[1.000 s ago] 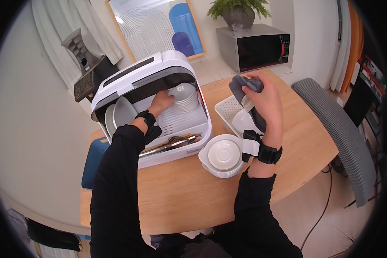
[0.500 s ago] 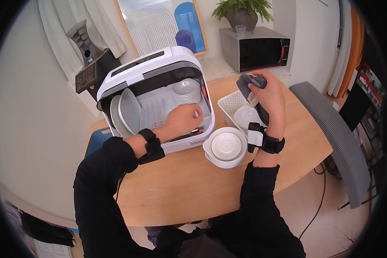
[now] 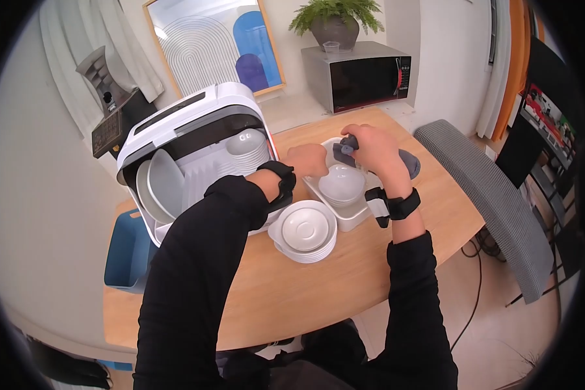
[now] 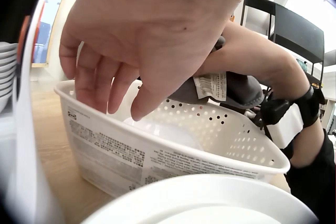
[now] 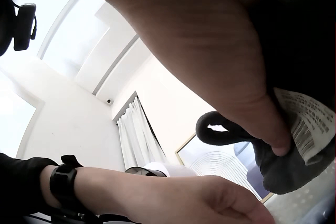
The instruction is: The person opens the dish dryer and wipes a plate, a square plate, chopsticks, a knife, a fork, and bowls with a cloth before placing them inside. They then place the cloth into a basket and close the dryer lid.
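Observation:
My left hand (image 3: 307, 160) reaches over the left side of the white perforated basket (image 3: 345, 221); in the left wrist view its fingers (image 4: 100, 85) hang loosely bent down inside the rim, above a white bowl (image 4: 163, 129). Whether they touch it is hidden. White bowls (image 3: 342, 184) are stacked in that basket. My right hand (image 3: 375, 151) grips a dark grey cloth (image 3: 344, 151) over the basket's far right part; the cloth's white label (image 4: 211, 86) shows in the left wrist view. Beside the basket stands a stack of white lidded-looking bowls (image 3: 305, 229).
A white dish dryer (image 3: 195, 117) stands open at the left, holding plates (image 3: 165, 185) and a stack of small bowls (image 3: 246, 144). A blue bin (image 3: 126, 250) is left of it. Behind the wooden table (image 3: 292, 292) are a microwave (image 3: 364, 81) and a framed picture (image 3: 217, 49).
My left hand has moved out of the dish dryer and rightward to the basket. My right hand, still holding the cloth, has come lower over the basket. The head view has shifted.

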Demonstrator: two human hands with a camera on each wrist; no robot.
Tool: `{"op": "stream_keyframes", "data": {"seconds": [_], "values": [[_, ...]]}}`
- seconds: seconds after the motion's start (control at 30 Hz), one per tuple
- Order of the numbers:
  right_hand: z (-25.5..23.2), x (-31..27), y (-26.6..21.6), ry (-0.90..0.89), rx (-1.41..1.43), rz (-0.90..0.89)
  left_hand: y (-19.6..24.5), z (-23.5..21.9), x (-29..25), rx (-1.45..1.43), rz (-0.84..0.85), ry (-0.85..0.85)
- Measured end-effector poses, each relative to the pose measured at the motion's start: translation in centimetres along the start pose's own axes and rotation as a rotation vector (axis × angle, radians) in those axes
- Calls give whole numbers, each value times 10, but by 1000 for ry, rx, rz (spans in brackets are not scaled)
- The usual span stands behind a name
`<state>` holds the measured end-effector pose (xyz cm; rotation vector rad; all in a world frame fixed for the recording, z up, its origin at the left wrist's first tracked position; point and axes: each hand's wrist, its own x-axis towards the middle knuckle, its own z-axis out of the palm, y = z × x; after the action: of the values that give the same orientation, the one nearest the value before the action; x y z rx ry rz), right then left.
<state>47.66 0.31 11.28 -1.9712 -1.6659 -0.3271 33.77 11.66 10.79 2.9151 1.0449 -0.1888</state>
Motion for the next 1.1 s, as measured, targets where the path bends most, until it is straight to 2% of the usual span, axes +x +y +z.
{"op": "stream_keyframes", "data": {"seconds": [0.1,0.2,0.4,0.5,0.6,0.7,0.77,0.8,0.87,0.97,1.1], "values": [[-3,-3,5,-14,11,41,7,-5,16,4,-41,-226],[-5,-4,10,-7,35,71,14,-1,29,24,-94,-295],[-9,-1,16,4,83,113,10,12,46,109,61,-350],[-12,-2,14,1,97,115,6,10,41,37,2,-293],[-15,-1,14,5,133,118,7,5,34,28,-29,-160],[-24,-2,9,33,198,142,16,-8,16,46,0,148],[-35,-3,5,61,276,151,18,-19,-3,-42,69,308],[-40,-3,4,109,352,105,18,-27,-16,-84,99,390],[-50,-3,1,195,510,5,16,-45,-45,-109,82,445],[-61,-7,-23,307,772,-32,0,-59,-103,-133,67,542],[-63,-18,-89,212,824,-103,-43,-39,-184,-199,1,729]]}}
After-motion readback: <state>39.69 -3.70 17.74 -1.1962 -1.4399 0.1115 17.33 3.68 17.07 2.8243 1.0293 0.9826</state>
